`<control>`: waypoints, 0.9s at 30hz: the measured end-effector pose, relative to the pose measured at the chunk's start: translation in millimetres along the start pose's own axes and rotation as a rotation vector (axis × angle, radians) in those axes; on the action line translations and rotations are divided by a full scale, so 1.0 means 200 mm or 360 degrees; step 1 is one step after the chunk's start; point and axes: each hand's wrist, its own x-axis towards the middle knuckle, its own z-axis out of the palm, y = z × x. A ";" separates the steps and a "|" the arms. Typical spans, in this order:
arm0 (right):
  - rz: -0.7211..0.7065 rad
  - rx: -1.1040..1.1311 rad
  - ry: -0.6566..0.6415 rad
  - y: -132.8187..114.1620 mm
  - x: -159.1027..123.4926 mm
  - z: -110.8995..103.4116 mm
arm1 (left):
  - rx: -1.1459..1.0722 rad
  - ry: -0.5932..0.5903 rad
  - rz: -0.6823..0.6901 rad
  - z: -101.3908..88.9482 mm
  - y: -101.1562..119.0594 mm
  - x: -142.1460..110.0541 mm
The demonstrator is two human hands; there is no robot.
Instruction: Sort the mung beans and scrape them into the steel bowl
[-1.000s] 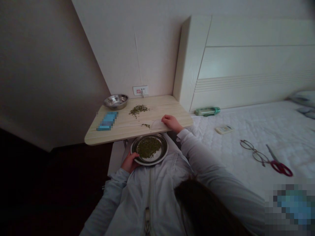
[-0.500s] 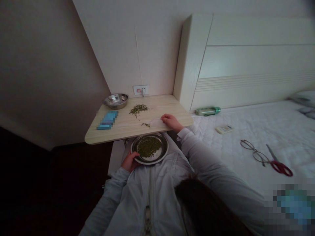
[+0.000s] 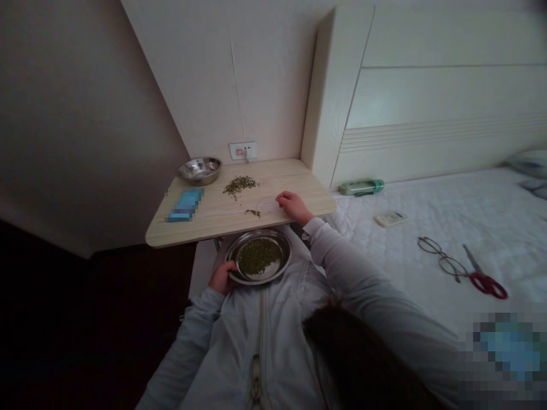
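Observation:
On my lap rests a shiny steel plate (image 3: 285, 265) with a heap of small green dried bits (image 3: 257, 255) in it. My left hand (image 3: 223, 277) grips its left rim, thumb over the edge. My right hand (image 3: 293, 206) is over the right part of the small wooden table, fingers pinched on a thin, clear, see-through piece (image 3: 268, 205), whose exact kind I cannot make out. Just left of that piece lies a short line of green bits (image 3: 253, 213) on the tabletop. A looser pile of the same bits (image 3: 240, 185) is spread farther back.
A steel bowl (image 3: 200, 171) and a blurred phone-like item (image 3: 186, 205) stand on the table (image 3: 209, 228)'s left side. On the bed at right lie a green-capped bottle (image 3: 361, 187), a pale remote (image 3: 390, 218), eyeglasses (image 3: 452, 266) and red-handled scissors (image 3: 487, 283).
The view has tilted slightly, so everything sits a little higher. My right hand and the clear piece have shifted slightly left; my left hand keeps its grip on the plate.

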 end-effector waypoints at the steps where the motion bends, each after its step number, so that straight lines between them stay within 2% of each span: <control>1: -0.0001 0.0020 0.0002 0.00 0.00 0.00 | 0.0021 0.0014 -0.0088 0.00 0.01 0.00; 3: -0.0007 0.0050 0.0009 0.01 0.00 -0.01 | 0.0058 -0.0018 -0.0184 -0.01 0.02 -0.02; 10: -0.0002 0.0104 0.0047 0.01 0.00 -0.02 | 0.0185 -0.0142 -0.0125 -0.02 0.07 -0.14; 12: -0.0007 0.0132 0.0047 0.01 0.00 -0.02 | 0.0174 -0.0181 0.0002 -0.03 0.09 -0.17; 16: -0.0003 0.0204 0.0040 -0.01 -0.01 -0.02 | 0.0095 -0.0095 0.0474 -0.06 0.11 -0.20; 18: 0.0005 0.0222 0.0050 -0.01 -0.01 -0.02 | 0.0096 -0.0086 0.0545 -0.07 0.12 -0.20; 21: 0.0008 0.0213 0.0058 0.00 -0.01 -0.03 | 0.0110 -0.0089 0.0449 -0.07 0.13 -0.20; 24: -0.0009 0.0202 0.0058 0.00 0.00 -0.03 | 0.0043 0.0008 0.0361 -0.06 0.14 -0.21; 27: -0.0013 0.0204 0.0053 0.00 0.00 -0.03 | 0.0047 0.0015 0.0193 -0.04 0.12 -0.21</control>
